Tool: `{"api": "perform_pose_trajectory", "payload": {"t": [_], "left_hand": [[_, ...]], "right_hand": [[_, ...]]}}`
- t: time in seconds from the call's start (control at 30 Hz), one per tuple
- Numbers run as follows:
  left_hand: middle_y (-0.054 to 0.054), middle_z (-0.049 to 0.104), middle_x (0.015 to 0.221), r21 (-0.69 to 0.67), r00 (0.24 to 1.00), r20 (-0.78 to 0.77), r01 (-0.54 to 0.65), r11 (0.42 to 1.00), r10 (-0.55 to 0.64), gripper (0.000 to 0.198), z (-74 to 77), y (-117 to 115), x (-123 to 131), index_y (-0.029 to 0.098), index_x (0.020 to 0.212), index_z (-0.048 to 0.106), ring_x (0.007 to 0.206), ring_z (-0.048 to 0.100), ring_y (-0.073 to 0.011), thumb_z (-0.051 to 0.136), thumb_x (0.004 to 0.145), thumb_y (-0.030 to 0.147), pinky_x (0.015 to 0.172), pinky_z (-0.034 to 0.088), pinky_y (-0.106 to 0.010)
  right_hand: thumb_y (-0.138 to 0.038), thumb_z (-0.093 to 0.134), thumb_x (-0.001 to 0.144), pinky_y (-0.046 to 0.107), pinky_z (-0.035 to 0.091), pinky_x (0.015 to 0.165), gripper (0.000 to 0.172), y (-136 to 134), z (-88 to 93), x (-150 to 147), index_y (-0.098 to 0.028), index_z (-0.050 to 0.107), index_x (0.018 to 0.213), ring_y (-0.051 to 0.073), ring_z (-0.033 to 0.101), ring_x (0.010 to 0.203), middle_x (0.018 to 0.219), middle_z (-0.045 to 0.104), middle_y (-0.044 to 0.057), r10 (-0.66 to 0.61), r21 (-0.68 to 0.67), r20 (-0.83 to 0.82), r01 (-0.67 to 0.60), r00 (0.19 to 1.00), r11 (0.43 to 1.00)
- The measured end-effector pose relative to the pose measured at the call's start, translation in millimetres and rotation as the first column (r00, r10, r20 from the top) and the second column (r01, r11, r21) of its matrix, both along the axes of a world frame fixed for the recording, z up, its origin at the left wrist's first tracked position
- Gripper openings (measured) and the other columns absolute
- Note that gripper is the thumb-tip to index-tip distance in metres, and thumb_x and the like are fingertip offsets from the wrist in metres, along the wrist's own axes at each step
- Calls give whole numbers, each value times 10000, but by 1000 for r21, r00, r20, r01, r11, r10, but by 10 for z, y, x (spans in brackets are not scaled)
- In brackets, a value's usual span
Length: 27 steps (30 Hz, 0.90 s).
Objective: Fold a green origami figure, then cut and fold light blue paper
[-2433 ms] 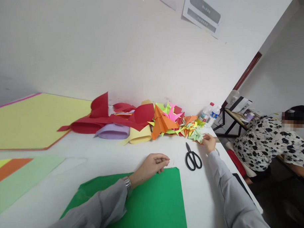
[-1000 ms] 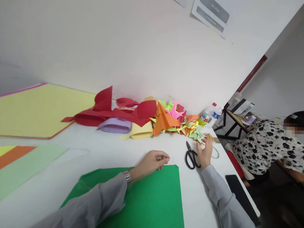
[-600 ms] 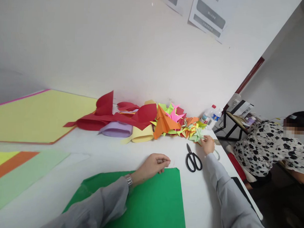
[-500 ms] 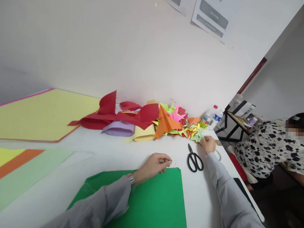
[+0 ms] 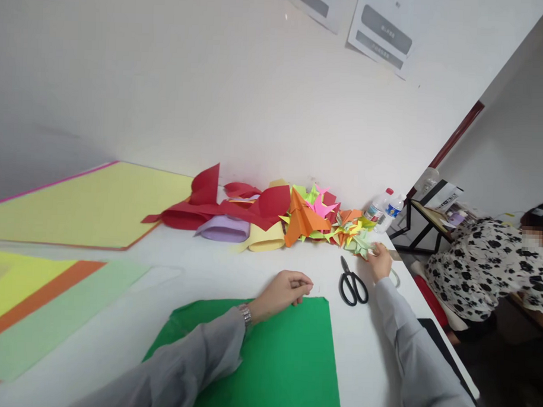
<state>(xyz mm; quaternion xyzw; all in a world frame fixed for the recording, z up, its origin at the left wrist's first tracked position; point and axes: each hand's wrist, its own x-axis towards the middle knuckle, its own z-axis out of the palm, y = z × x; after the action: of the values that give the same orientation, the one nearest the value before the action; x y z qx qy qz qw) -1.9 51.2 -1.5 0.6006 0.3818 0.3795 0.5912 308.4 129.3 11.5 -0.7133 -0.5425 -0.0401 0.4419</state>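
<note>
My left hand point(image 5: 290, 289), with a metal watch at the wrist, hovers at or rests on the far edge of a green sheet point(image 5: 288, 358). Its fingers are curled together and nothing shows in them. At the right end of a row of folded paper, my right hand point(image 5: 380, 262) has its fingertips closed on a pale green origami figure point(image 5: 361, 243). Black-handled scissors point(image 5: 353, 283) lie on the white table between my hands, blades pointing away. Orange, yellow and pink origami point(image 5: 304, 216) is heaped left of the pale green figure.
Red rolled paper shapes point(image 5: 191, 215), a purple roll point(image 5: 224, 228) and a cream roll point(image 5: 267, 236) lie along the wall. Large yellow sheets point(image 5: 88, 209) and layered coloured sheets point(image 5: 71, 315) cover the left. Plastic bottles point(image 5: 382, 208) stand far right. A person point(image 5: 478, 270) sits beyond the table.
The view has turned slightly left, so everything sits a little farther right. My right hand stays at the pale green origami, its fingers slightly shifted. My left hand keeps its place by the green sheet.
</note>
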Motion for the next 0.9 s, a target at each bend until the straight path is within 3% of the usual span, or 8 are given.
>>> {"api": "perform_pose_trajectory", "payload": {"t": [0.13, 0.23, 0.33, 0.43, 0.57, 0.7, 0.8, 0.9], "left_hand": [[1, 575, 523, 12, 1000, 19, -1, 1000, 0, 204, -75, 11, 20, 127, 754, 671, 496, 531, -134, 651, 706, 325, 485, 403, -251], [-3, 584, 529, 9, 1000, 4, -28, 1000, 28, 190, -89, 11, 24, 122, 752, 673, 484, 530, -126, 667, 705, 306, 474, 407, -244], [1, 579, 514, 23, 999, -18, -48, 999, 48, 213, -95, -4, 12, 116, 761, 678, 472, 533, -111, 670, 729, 326, 480, 433, -233], [0, 553, 471, 54, 996, -54, -66, 996, 69, 248, -123, -26, 13, 109, 673, 663, 454, 531, -107, 694, 730, 349, 456, 437, -221], [-19, 589, 508, 130, 983, -101, -141, 981, 155, 259, -122, -8, 63, 95, 769, 691, 450, 537, -96, 636, 800, 346, 454, 455, -210], [-98, 701, 708, 264, 950, -180, -202, 943, 254, 288, 90, 62, -18, 64, 865, 687, 520, 582, -94, 545, 864, 315, 523, 483, -217], [-114, 721, 830, 379, 894, -283, -229, 897, 348, 386, 319, 77, -354, 30, 977, 672, 602, 616, -117, 437, 903, 328, 579, 477, -242], [-77, 726, 865, 477, 773, -441, -229, 849, 456, 312, 446, 42, -954, 73, 923, 704, 738, 649, -169, 514, 856, 311, 693, 487, -274]], "right_hand": [[-349, 549, 749, 403, 489, 799, 443, -348, -53, -353, -111, 592, 1121, 281, 615, 943, 1085, 652, 174, 47, 123, -41, -41, 998, 992], [-403, 516, 838, 318, 508, 643, 365, -554, -174, -821, -150, 587, 1090, 209, 627, 753, 926, 677, 102, 299, 138, -69, -288, 952, 948], [-346, 486, 883, 308, 510, 636, 241, -672, -327, -1256, -179, 637, 971, 192, 628, 702, 835, 687, 75, 600, 38, 67, -603, 797, 797], [-247, 411, 897, 339, 525, 728, 272, -711, -442, -1428, -196, 650, 1017, 213, 656, 810, 871, 708, 78, 783, -106, 193, -781, 591, 615], [-321, 459, 915, 364, 529, 755, 228, -701, -479, -1318, -204, 651, 950, 227, 659, 809, 860, 705, 77, 776, -91, 194, -776, 600, 624], [-371, 468, 921, 374, 525, 763, 239, -685, -458, -1211, -227, 652, 870, 228, 654, 796, 835, 702, 64, 796, -115, 196, -793, 572, 598], [-390, 452, 924, 380, 527, 762, 267, -666, -473, -1182, -230, 654, 852, 234, 656, 799, 833, 703, 70, 799, -109, 194, -797, 569, 594], [-399, 461, 921, 384, 526, 766, 265, -650, -505, -1153, -232, 657, 860, 236, 656, 803, 840, 702, 69, 798, -112, 213, -797, 564, 593]]}}
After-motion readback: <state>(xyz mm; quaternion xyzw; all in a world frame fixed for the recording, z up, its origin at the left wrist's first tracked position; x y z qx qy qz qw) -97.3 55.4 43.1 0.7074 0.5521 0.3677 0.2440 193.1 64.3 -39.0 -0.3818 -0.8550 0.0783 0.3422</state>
